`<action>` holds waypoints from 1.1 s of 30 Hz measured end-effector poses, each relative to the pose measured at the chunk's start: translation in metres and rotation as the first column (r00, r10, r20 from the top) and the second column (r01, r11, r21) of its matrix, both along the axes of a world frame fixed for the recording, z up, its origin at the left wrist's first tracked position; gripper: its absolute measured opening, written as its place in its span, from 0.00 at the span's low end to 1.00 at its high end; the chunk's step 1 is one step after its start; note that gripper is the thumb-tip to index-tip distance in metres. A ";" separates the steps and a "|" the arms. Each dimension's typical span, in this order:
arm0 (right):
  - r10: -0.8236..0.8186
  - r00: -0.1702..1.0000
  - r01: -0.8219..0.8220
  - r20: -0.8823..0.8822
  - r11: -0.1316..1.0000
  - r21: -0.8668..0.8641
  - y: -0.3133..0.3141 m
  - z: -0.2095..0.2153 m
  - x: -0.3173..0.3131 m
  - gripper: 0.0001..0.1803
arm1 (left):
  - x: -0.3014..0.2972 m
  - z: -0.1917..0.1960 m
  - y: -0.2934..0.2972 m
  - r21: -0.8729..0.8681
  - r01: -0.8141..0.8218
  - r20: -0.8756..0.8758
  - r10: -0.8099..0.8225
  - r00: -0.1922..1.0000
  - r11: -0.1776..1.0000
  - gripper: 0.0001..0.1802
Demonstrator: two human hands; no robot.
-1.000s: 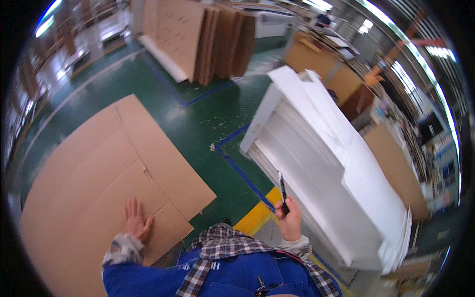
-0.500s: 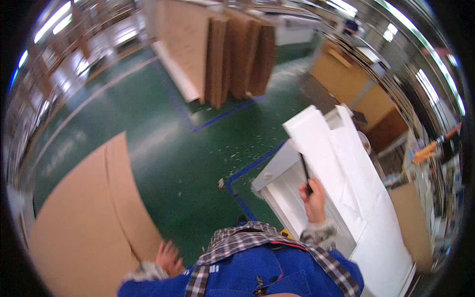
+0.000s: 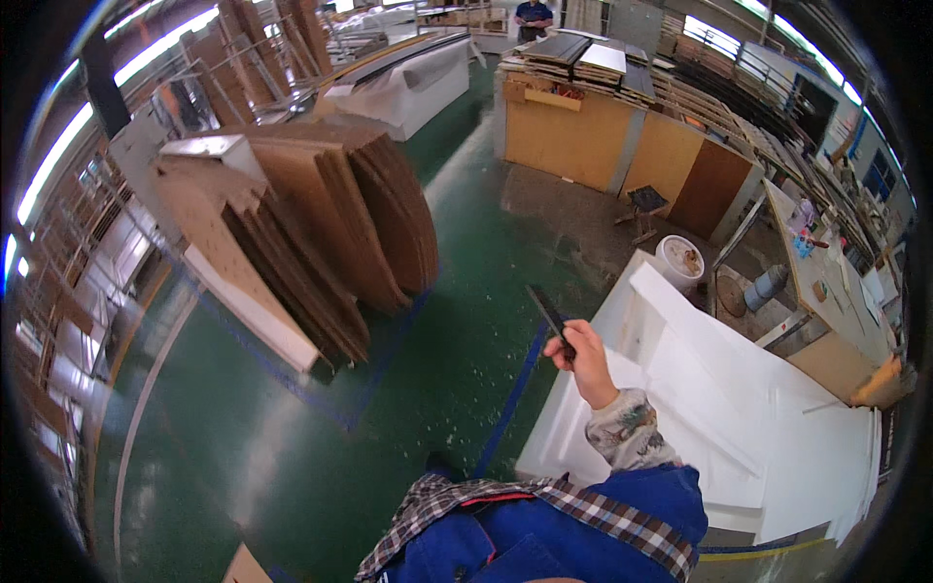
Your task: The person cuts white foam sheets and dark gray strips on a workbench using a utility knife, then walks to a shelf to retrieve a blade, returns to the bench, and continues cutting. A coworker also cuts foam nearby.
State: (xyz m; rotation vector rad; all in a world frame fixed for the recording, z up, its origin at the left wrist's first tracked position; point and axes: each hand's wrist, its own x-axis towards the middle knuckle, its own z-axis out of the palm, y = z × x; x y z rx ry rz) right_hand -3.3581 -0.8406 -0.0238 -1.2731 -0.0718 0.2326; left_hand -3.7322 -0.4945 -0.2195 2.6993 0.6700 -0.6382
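Since the earlier frames our view has swung up off the flat cardboard sheet; the left hand that pressed on it is now out of frame. We see the right hand (image 3: 581,357) raised higher, fingers pinched round a slim dark tool (image 3: 548,314), probably a utility knife, hard to tell. It sits over the edge of the white foam panels (image 3: 739,408), beside the blue floor tape (image 3: 515,394). Stacked cardboard sheets (image 3: 321,223) stand well apart.
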 end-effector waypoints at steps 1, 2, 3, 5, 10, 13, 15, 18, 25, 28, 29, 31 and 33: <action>-0.103 0.993 0.101 -0.052 0.994 -0.029 0.003 0.000 0.023 0.09 | 0.032 0.001 0.025 0.011 0.014 -0.009 -0.014 1.000 1.000 0.19; -0.128 0.992 0.128 0.004 0.992 -0.011 0.006 0.000 0.044 0.09 | 0.066 0.002 0.049 0.027 0.031 -0.015 -0.031 0.999 0.999 0.18; -0.183 0.983 0.183 0.029 0.983 -0.019 0.006 0.001 0.060 0.09 | 0.099 0.005 0.073 0.051 0.057 -0.027 -0.056 0.998 0.997 0.18; -0.294 0.955 0.296 0.036 0.953 -0.066 0.005 -0.001 0.084 0.09 | 0.166 0.009 0.119 0.101 0.110 -0.048 -0.106 0.993 0.989 0.17; -0.578 0.815 0.572 0.035 0.794 -0.205 -0.027 -0.009 0.148 0.10 | 0.379 0.010 0.195 0.246 0.245 -0.031 -0.245 0.969 0.938 0.15; -0.660 0.747 0.658 0.082 0.717 -0.229 -0.044 -0.016 0.203 0.10 | 0.553 -0.001 0.182 0.303 0.323 0.078 -0.361 0.929 0.897 0.15; -0.684 0.722 0.686 0.108 0.685 -0.247 -0.049 -0.016 0.263 0.09 | 0.676 -0.004 0.141 0.157 0.302 0.298 -0.336 0.893 0.940 0.15; -0.695 0.707 0.704 0.129 0.675 -0.220 -0.044 0.002 0.382 0.09 | 0.806 0.016 0.059 0.074 0.518 0.487 -0.484 0.727 0.852 0.15; -0.424 0.887 0.450 0.183 0.883 -0.136 0.031 0.031 0.685 0.09 | 1.056 0.074 -0.044 -0.624 0.474 0.415 -0.252 0.875 0.621 0.18; -0.290 0.945 0.307 0.152 0.947 -0.096 0.087 0.019 0.807 0.10 | 1.193 0.098 -0.057 -0.969 0.187 0.210 0.146 0.967 0.162 0.22; -0.236 0.960 0.252 0.152 0.963 -0.095 0.106 0.014 0.844 0.12 | 1.236 0.108 -0.058 -0.975 0.222 0.219 0.241 0.946 0.016 0.22; -0.138 0.976 0.158 0.168 0.982 -0.108 0.138 0.007 0.914 0.14 | 1.312 0.129 -0.052 -0.907 0.359 0.240 0.428 0.871 -0.222 0.22; -0.135 0.976 0.161 0.172 0.976 -0.147 0.170 0.010 0.985 0.17 | 1.386 0.156 -0.025 -0.921 0.275 0.151 0.398 0.905 -0.275 0.17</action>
